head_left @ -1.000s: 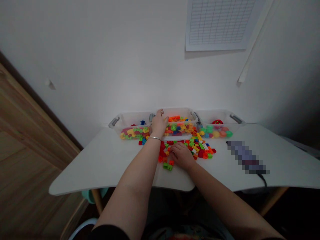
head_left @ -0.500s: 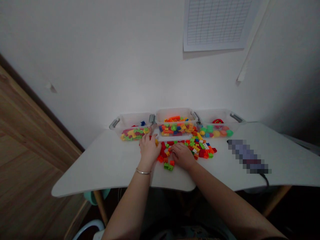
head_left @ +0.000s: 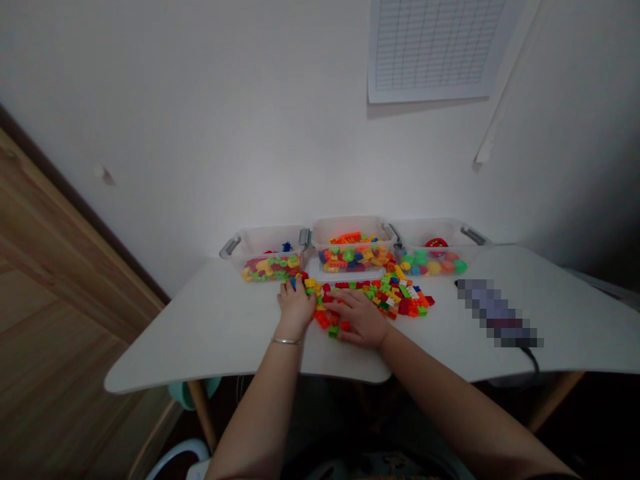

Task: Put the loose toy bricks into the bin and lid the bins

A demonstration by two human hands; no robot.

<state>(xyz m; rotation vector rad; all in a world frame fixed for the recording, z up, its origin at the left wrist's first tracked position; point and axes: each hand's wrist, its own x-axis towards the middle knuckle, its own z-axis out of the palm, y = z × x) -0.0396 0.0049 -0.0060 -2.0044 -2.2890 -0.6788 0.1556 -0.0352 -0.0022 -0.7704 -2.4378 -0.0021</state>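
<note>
While palm-down over the loose plastic building bricks [head_left: 373,297], right hand [head_left: 358,320] open and flat, fingers extended toward the left, no clench, no brick visibly gripped. Left hand [head_left: 296,308] at the left margin of the spill, also palm-down, fingers slightly spread, fingertips among the bricks; any grasp impossible to tell from this view. Silver bangle [head_left: 286,341] on the left wrist.

Spill lying on the table between both hands and the bins: red, yellow, green and orange pieces, glossy, studded, mostly rectangular, loosely heaped. Single green brick [head_left: 333,331] just below the right hand's fingers. Smooth white tabletop [head_left: 210,333] with rounded edge, on pale wooden legs [head_left: 201,413].

Three clear plastic bins along the far table edge, side by side, near the wall, each with grey handles. Left bin [head_left: 265,240]: yellow and green bricks, some red, one small blue piece. Middle bin [head_left: 350,225]: mixed orange, yellow, green, blue and red bricks. Right bin [head_left: 430,230]: smooth round balls [head_left: 433,267] in green, yellow and orange, plus a red object [head_left: 437,243], too small to identify.

To the right on the table, a pixelated, unidentifiable object [head_left: 495,313] with a black cable [head_left: 530,357].
</note>
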